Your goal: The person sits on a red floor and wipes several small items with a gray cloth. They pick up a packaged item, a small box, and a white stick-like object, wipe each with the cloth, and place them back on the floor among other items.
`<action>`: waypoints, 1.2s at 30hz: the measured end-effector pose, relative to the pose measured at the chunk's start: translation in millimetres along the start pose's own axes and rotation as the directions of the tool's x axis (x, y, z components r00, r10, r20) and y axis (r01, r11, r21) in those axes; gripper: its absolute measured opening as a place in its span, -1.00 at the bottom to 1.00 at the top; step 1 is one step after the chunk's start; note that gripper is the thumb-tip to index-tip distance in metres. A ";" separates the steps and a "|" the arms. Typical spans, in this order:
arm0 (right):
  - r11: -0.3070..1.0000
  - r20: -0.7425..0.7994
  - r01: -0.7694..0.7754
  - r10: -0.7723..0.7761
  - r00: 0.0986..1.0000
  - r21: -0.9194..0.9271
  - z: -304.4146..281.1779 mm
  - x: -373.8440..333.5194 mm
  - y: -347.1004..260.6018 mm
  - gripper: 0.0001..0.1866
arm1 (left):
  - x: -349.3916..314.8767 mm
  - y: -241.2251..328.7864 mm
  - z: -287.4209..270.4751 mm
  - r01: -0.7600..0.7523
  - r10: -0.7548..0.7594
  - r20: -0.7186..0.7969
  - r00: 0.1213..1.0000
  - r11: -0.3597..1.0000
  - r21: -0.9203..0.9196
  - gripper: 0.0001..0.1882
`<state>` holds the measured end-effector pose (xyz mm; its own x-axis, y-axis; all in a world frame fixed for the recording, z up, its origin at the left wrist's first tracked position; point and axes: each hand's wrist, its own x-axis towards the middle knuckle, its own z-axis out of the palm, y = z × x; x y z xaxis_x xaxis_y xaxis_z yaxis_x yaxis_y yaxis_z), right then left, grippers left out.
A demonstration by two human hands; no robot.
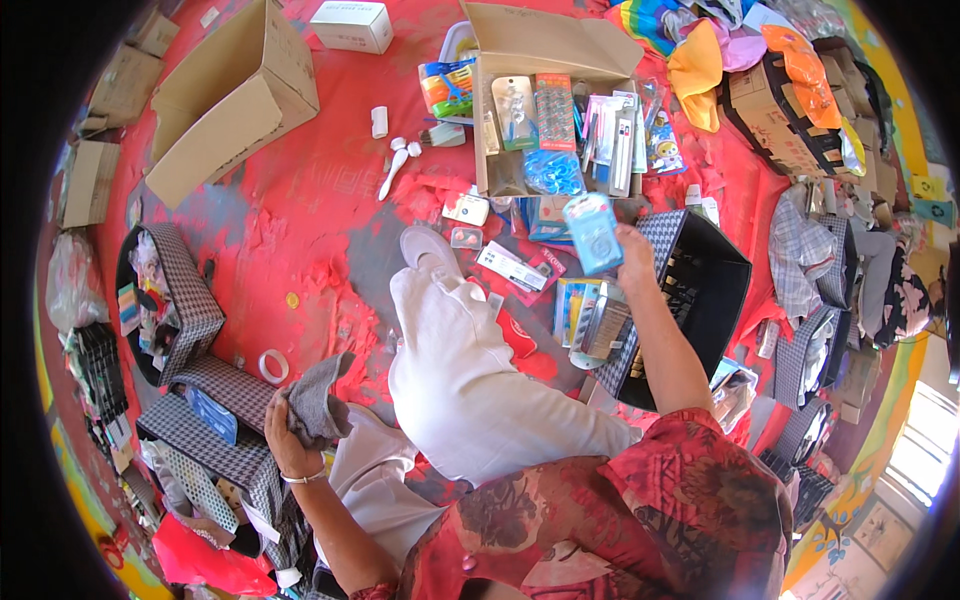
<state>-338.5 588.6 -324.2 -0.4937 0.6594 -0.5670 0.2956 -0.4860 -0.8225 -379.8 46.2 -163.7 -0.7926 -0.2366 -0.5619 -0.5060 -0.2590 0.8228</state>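
My right hand (636, 262) grips the edge of a flat light-blue blister package (592, 235), held up just in front of an open cardboard box (560, 30). That box holds carded goods, pens and a blue plastic bag (553, 172). Under my right forearm stands a black-lined houndstooth storage box (735, 300). Low on the left, my left hand (290, 445) is closed on a grey cloth (320, 405), beside my knee. My fingers are partly hidden by the cloth. Small packages, including a white box (512, 266), lie between my foot and the cardboard box.
Another open cardboard box (235, 105) stands at the far left, near a small white carton (352, 26). A white brush (399, 165) and a tape roll (273, 366) lie on the red floor covering. More houndstooth boxes (190, 300) flank me at the left.
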 end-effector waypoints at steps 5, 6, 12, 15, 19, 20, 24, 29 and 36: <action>0.933 -0.233 0.258 -0.317 0.919 -0.249 0.2 64.4 -47.6 -0.85 | 3.8 -3.0 -2.8 0.018 -0.018 -0.019 1.000 1.000 0.020 -0.76; 0.893 -0.252 0.273 -0.373 0.893 -0.357 2.3 75.9 -56.2 -0.83 | 4.4 -3.6 -2.7 0.025 -0.024 -0.037 0.999 0.999 0.029 -0.76; 0.809 -0.359 0.300 -0.513 0.780 -0.505 29.2 119.1 -74.3 -0.78 | 5.2 -6.7 1.7 0.028 -0.028 -0.014 1.000 0.999 0.033 -0.77; 0.651 -0.259 0.299 -0.619 0.742 -0.697 41.6 123.9 -68.0 -0.82 | 8.3 -9.4 3.8 0.009 -0.009 -0.003 1.000 0.998 0.062 -0.77; 0.370 -0.201 0.006 -0.517 0.832 -0.929 56.5 116.6 -57.7 -0.83 | 11.4 -13.5 3.0 0.026 -0.028 0.019 0.999 0.995 0.099 -0.77; 0.305 -0.228 -0.089 -0.457 0.860 -0.948 59.6 113.5 -57.5 -0.82 | 11.2 -13.8 2.3 0.056 -0.057 0.011 0.998 0.995 0.085 -0.77; 0.331 -0.381 -0.245 -0.450 0.808 -0.911 70.1 103.7 -67.1 -0.82 | 8.3 -11.9 2.0 0.070 -0.071 0.011 0.997 0.993 0.090 -0.75; 0.170 0.082 0.163 -0.401 0.912 -0.972 80.8 84.6 -63.0 -0.57 | 2.1 -5.8 10.2 0.014 -0.016 0.027 1.000 0.998 0.068 -0.76; 0.078 0.036 0.041 -0.067 0.997 -0.996 121.1 92.2 -30.1 -0.29 | -3.2 -2.0 18.1 0.037 -0.037 -0.004 0.999 0.997 0.071 -0.77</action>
<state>-491.9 594.6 -346.2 -0.5417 0.6694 -0.5084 0.8173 0.5608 -0.1325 -382.4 64.4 -162.0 -0.7719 -0.2304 -0.5925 -0.5581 -0.2008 0.8051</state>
